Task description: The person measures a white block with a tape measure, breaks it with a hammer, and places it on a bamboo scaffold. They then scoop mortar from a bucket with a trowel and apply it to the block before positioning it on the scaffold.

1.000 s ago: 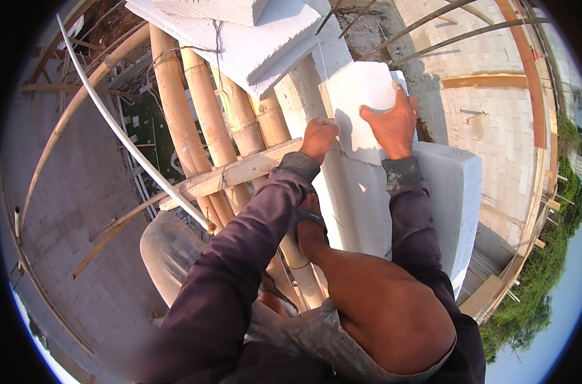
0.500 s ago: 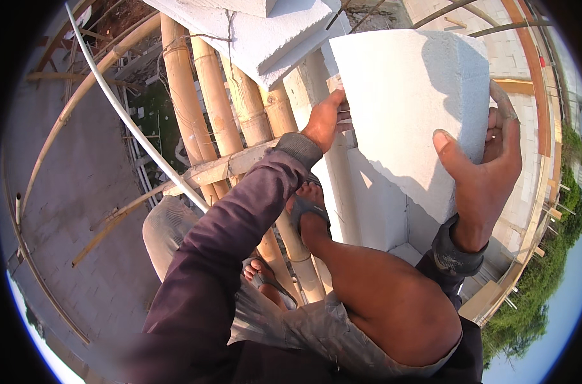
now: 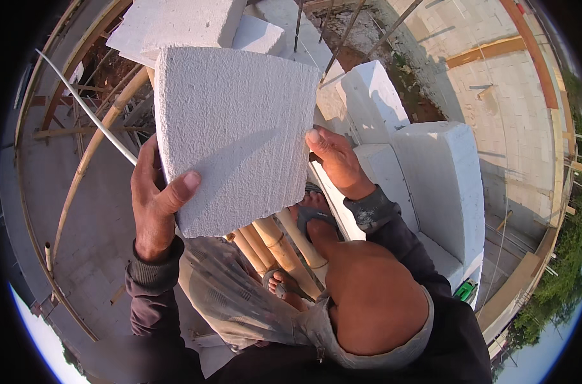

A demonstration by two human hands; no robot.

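Block (image 3: 236, 137), white | left grip (image 3: 155, 205) clamped on its lower-left edge | right grip (image 3: 343, 163) clamped on its right edge | spans between them

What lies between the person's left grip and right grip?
In the head view, a white masonry block spans the gap from the left grip to the right grip, each holding one side.

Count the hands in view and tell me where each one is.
2: the left hand at the held white block's left edge, the right hand at its right edge.
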